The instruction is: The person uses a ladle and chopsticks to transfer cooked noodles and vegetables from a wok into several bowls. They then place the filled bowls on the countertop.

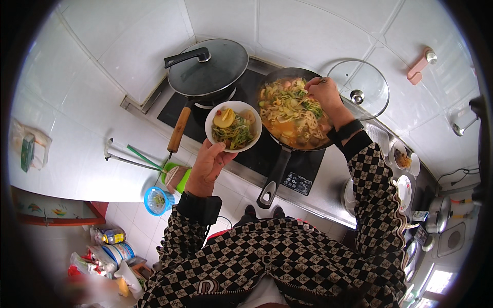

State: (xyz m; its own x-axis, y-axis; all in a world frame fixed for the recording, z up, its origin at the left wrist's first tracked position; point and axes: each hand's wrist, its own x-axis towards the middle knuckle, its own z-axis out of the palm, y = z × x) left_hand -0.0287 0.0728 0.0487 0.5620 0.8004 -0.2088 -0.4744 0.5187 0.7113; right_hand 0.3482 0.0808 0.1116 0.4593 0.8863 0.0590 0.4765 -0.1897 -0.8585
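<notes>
My left hand (208, 166) grips the lower rim of a white bowl (208, 134). Leafy greens (239, 134) and a pale yellow slice, perhaps potato (224, 118), fill it. Just right of the bowl is a black frying pan (283, 154) on the stove. It holds an orange-red stew (292, 111) with lotus root slices (310, 119) and shredded greens. Over the pan's right side, my right hand (325, 94) is closed around a thin utensil (322, 80), mostly hidden by the fingers; I cannot tell its kind.
A wok (208, 71) with a dark lid and wooden handle (179, 131) occupies the left burner. Against the wall leans a glass lid (362, 77). Plates and bowls (403, 192) line the right counter. A blue basket (156, 202) and a broom (175, 177) stand on the floor at left.
</notes>
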